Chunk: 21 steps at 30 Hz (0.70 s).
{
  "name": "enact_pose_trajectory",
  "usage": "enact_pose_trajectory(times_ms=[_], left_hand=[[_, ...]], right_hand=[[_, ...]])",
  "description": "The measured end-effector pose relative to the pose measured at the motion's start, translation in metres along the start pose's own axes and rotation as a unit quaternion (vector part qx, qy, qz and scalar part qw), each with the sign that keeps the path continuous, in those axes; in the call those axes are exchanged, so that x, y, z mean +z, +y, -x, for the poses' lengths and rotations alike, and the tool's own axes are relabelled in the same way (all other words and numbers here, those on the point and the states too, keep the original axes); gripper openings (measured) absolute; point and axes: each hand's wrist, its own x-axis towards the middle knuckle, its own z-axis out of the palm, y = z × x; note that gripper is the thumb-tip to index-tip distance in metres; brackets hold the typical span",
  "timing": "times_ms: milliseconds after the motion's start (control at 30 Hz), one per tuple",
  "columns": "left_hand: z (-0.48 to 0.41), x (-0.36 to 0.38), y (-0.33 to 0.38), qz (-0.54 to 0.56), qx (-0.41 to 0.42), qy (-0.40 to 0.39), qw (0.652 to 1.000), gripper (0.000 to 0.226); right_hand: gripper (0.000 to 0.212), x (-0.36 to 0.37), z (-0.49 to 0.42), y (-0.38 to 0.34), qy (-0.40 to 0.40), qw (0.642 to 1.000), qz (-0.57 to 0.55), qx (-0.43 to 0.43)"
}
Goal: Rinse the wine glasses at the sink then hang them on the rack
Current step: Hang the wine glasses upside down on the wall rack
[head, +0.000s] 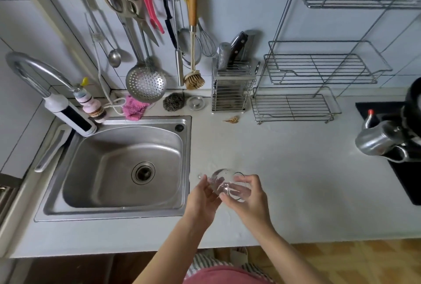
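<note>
Clear, a stemmed wine glass (227, 184) lies tilted sideways between both hands above the pale grey bench (296, 169), just right of the stainless steel sink (118, 165). Left hand (202, 197) closes around its stem end; right hand (248, 197) cups the bowl.

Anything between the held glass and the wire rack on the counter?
Head view: only bare counter lies between the glass and the wire rack; a small brown scrap sits left of that line.
</note>
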Motion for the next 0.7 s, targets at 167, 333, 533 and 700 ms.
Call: enact_pose_trajectory(times_ms=[167,333,533,700], left_hand=[[-0.004,0.017,0.011,-0.021,0.078,-0.015,0.997,0.020],[0.005,0.037,0.022,-0.229,0.255,-0.050,0.938,0.014],[0.021,0.078,0.033,-0.484,0.438,-0.136,0.745,0.016],[0.036,0.127,0.028,-0.541,0.526,-0.164,0.636,0.004]], right_hand=[[0.065,-0.008,0.005,0.005,-0.047,0.996,0.063,0.028],[0.074,-0.021,0.000,0.000,-0.073,0.993,0.086,0.038],[0.048,-0.056,-0.021,-0.051,0.031,0.996,0.063,-0.055],[0.050,-0.096,-0.053,-0.126,0.104,0.981,0.047,-0.157]])
